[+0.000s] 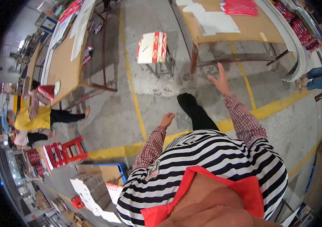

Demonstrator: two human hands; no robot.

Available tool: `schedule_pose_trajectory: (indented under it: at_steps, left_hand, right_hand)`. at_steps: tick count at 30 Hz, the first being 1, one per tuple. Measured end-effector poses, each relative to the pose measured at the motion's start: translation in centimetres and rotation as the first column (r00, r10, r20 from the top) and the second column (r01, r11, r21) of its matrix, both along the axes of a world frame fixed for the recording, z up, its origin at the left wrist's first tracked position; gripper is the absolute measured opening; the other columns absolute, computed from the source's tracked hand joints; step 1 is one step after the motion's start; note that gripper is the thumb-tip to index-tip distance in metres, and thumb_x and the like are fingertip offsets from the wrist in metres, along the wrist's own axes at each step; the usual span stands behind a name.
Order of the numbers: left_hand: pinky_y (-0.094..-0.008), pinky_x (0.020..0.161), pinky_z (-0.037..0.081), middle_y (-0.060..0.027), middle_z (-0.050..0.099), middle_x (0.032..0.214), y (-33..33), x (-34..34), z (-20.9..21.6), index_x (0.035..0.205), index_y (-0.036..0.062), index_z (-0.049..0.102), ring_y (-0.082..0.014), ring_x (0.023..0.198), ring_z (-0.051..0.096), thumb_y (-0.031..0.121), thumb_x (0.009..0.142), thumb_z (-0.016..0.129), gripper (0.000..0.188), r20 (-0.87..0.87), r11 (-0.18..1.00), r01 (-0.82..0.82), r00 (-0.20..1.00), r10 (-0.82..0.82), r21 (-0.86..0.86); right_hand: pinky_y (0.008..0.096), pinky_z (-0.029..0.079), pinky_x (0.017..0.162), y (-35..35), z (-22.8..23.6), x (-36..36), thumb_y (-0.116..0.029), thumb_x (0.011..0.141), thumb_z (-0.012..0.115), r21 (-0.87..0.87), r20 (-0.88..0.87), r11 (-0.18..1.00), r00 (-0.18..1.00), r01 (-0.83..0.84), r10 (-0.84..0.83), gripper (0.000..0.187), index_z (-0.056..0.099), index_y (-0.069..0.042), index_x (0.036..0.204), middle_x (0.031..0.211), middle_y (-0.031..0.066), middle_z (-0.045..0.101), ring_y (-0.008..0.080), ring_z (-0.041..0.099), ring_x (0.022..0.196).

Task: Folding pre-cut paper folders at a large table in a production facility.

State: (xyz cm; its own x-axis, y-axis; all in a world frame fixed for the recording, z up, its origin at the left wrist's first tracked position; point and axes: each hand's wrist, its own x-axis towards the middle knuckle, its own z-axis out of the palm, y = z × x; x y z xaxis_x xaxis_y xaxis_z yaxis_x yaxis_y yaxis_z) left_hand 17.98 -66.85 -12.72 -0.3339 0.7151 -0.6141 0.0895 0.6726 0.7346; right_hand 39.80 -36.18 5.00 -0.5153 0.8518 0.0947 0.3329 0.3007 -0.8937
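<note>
My right hand point(220, 80) reaches forward over the floor, thumb and fingers spread apart, with nothing in it. It is nearest to the front edge of a brown-topped table point(255, 32), without touching it. My left hand point(167, 120) hangs low in front of my body with its fingers curled in; I see nothing in it. Ahead, between the tables, stands a stool point(152, 48) topped with red and white printed card. White sheets point(219, 23) and a stack of red printed pieces point(240, 6) lie on the right table. One black-clad foot point(186, 101) is stepping forward.
Another brown table point(68, 62) runs along the left, where a person in a yellow top point(36, 117) stands. Red plastic stools point(72, 149) and stacked white card point(92, 195) are at lower left. A person in jeans point(318, 73) is at far right. Yellow lines point(128, 72) mark the floor.
</note>
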Motion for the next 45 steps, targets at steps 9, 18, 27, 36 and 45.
schedule_pose_trajectory:
  at_steps: [9, 18, 27, 36, 45]
  left_hand:
    - [-0.0288, 0.072, 0.047, -0.006, 0.063, 0.095, 19.8, -15.7, 8.6, 0.111, 0.001, 0.059, -0.014, 0.083, 0.058, 0.036, 0.093, 0.053, 0.04, -0.025, 0.92, -0.312, 0.945, 0.327, 0.238]
    - [-0.0353, 0.088, 0.044, -0.0152, 0.06, 0.109, 45.0, -18.8, 19.5, 0.113, 0.0022, 0.058, -0.031, 0.102, 0.056, 0.002, 0.086, 0.049, 0.028, -0.654, 0.752, 0.444, 0.756, -0.022, 0.487]
    - [-0.0574, 0.107, 0.021, -0.0085, 0.029, 0.147, 67.1, -24.5, 18.5, 0.134, 0.0153, 0.039, -0.0325, 0.138, 0.022, 0.012, 0.075, 0.061, 0.064, -0.82, -0.08, 0.919, -0.382, -0.426, -0.386]
    - [-0.0458, 0.102, 0.032, -0.0079, 0.049, 0.124, 74.4, -25.3, 14.5, 0.12, 0.0138, 0.053, -0.0287, 0.121, 0.042, 0.025, 0.076, 0.068, 0.048, -0.813, -0.57, 0.816, -0.262, -0.52, 0.102]
    - [-0.0384, 0.093, 0.04, -0.0045, 0.054, 0.118, 74.4, -24.5, 13.6, 0.11, 0.0127, 0.058, -0.0236, 0.111, 0.05, 0.023, 0.075, 0.068, 0.038, -0.842, -0.68, 0.683, -0.18, -0.509, 0.265]
  right_hand:
    - [0.0414, 0.041, 0.097, 19.3, -2.6, -14.9, -0.03, 0.079, 0.068, 0.376, 0.012, 0.859, 0.926, 0.346, -0.378, 0.066, 0.042, 0.0, 0.132, 0.128, 0.0218, 0.05, 0.0354, 0.05, 0.117]
    - [0.0382, 0.046, 0.061, 22.2, -5.8, -10.0, -0.022, 0.086, 0.061, 0.06, 0.07, 0.778, 0.775, 0.625, -0.628, 0.024, 0.059, 0.002, 0.086, 0.071, 0.0157, 0.061, 0.0258, 0.06, 0.064]
    - [0.0315, 0.048, 0.067, 16.4, -7.0, -11.7, -0.014, 0.087, 0.059, -0.336, -0.1, 0.504, 0.502, 0.796, -0.859, 0.024, 0.058, 0.002, 0.105, 0.081, 0.0123, 0.063, 0.0184, 0.061, 0.074]
    - [0.026, 0.045, 0.07, 14.1, -5.7, -17.5, -0.021, 0.092, 0.058, -0.388, -0.083, 0.116, 0.091, 0.914, -0.992, 0.025, 0.057, 0.0, 0.105, 0.09, 0.0027, 0.06, 0.0098, 0.053, 0.081]
    - [0.0206, 0.042, 0.071, 12.9, -3.2, -15.8, -0.024, 0.095, 0.056, -0.44, 0.107, 0.111, 0.175, 0.891, -0.979, 0.025, 0.055, -0.003, 0.108, 0.09, -0.0029, 0.057, 0.0058, 0.049, 0.081]
